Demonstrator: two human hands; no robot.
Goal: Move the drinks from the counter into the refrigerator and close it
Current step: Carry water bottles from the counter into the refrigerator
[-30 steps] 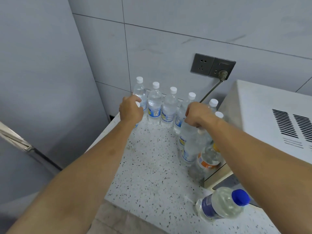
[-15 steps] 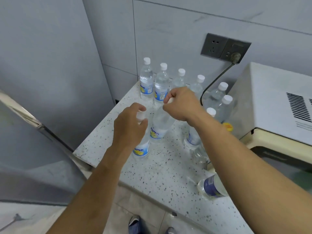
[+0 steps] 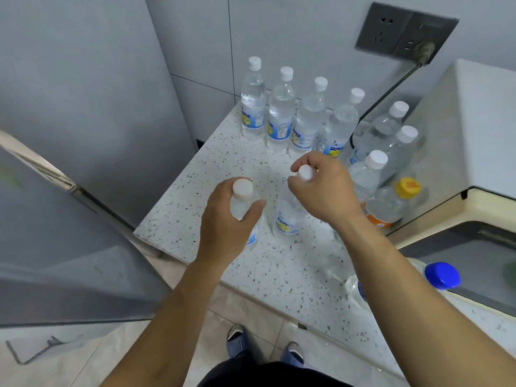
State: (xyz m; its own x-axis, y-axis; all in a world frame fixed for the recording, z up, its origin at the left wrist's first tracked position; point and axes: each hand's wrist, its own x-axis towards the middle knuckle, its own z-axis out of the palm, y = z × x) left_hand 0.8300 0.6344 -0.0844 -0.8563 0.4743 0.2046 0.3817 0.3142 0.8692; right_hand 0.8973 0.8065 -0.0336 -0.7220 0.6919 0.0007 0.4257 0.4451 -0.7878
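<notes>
Now left hand (image 3: 223, 219) gripping clear plastic bottle (image 3: 242, 202), right hand (image 3: 321, 188) pinching second bottle (image 3: 289, 213)

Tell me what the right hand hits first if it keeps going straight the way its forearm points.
Likely the row of upright bottles by the wall: the right hand, gripping a bottle by its neck, points up-left toward them. Depth is unclear.

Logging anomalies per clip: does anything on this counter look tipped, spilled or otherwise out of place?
One thing: the blue-capped bottle lies on its side at the counter's near right edge, while the other bottles stand upright. No spill or damage shows.
</notes>
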